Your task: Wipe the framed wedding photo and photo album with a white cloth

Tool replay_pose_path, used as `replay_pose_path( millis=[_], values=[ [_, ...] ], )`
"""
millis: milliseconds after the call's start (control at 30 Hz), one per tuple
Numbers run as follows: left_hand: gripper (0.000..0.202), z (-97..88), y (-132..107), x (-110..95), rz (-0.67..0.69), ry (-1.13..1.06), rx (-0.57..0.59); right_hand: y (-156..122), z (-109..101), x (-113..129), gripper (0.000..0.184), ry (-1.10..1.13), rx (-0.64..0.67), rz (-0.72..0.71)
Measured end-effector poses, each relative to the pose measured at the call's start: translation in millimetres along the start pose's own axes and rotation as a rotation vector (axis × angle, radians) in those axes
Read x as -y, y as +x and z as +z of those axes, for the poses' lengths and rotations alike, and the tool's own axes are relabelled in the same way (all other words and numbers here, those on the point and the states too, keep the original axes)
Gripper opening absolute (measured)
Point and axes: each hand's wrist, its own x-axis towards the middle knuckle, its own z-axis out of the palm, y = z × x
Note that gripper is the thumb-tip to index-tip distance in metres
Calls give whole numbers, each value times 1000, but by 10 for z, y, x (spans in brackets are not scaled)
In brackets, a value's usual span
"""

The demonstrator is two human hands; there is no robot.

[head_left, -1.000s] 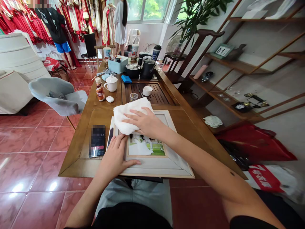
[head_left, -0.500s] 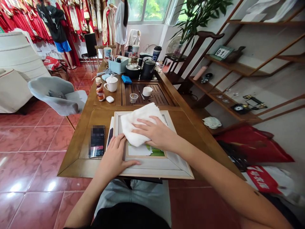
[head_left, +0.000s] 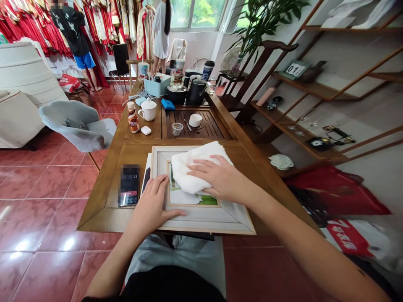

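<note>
A white-framed photo (head_left: 204,218) lies flat on the near end of the wooden table (head_left: 97,214). My left hand (head_left: 153,205) rests spread on the frame's lower left corner, fingers flat and thumb along the inner edge. My right hand (head_left: 223,178) presses flat on a folded white cloth (head_left: 192,167), which lies over the upper right part of the picture glass. A strip of the picture, green and white, shows below the cloth.
A phone (head_left: 129,184) lies left of the frame. Farther up the table stand a small bottle (head_left: 132,118), a white teapot (head_left: 147,110), a slatted tea tray (head_left: 198,123) with a cup, and kettles. A grey chair (head_left: 78,128) stands left, wooden shelves (head_left: 315,88) right. Two people stand by clothes racks far back.
My right hand has slid the cloth to the right and slightly down across the glass, uncovering the picture's left edge. My left hand stays on the frame's corner.
</note>
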Motion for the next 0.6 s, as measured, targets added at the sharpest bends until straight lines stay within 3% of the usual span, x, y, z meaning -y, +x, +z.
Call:
replay_pose_path(
  millis=[100, 300, 500, 600],
  values=[
    [98, 2, 3, -3, -7, -4, -5, -34, -1, 25, 42, -47, -27, 41],
    [79, 1, 11, -13, 14, 4, -9, -122, -29, 295, 39, 128, 54, -169],
    [98, 5, 3, -2, 0, -1, -7, -209, -33, 84, 42, -32, -25, 30],
    [88, 0, 4, -11, 5, -9, -1, -219, -63, 207, 42, 74, 21, -77]
  ],
)
